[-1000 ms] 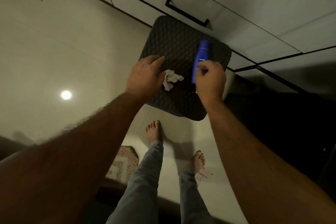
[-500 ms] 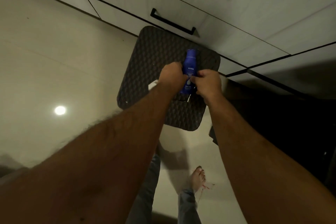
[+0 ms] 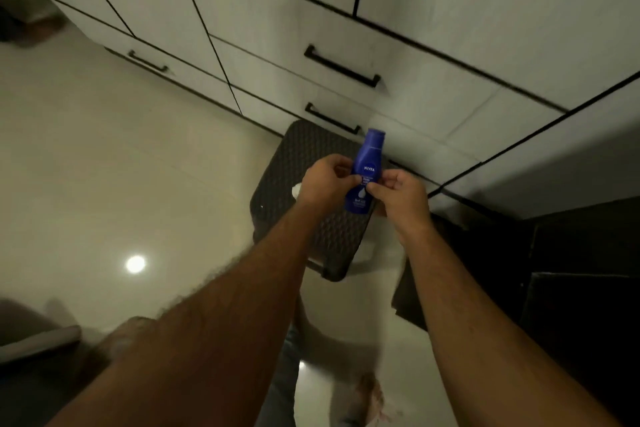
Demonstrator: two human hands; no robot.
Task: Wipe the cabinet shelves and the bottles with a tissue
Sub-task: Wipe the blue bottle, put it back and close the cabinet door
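Observation:
A small blue lotion bottle with a white label is held upright in front of me, above a dark woven stool. My left hand grips the bottle's left side, fingers curled on it. My right hand pinches the bottle's right side. A corner of white tissue shows just left of my left wrist, lying on the stool or tucked under the hand; I cannot tell which.
Pale cabinet drawers with black bar handles run behind the stool. A dark open cabinet area lies to the right. The glossy floor spreads left, with a light reflection on it. My legs are below.
The bottle has been lifted off the stool and raised upright. My left hand left the tissue and took hold of the bottle alongside my right hand. The view tilted up toward the drawers.

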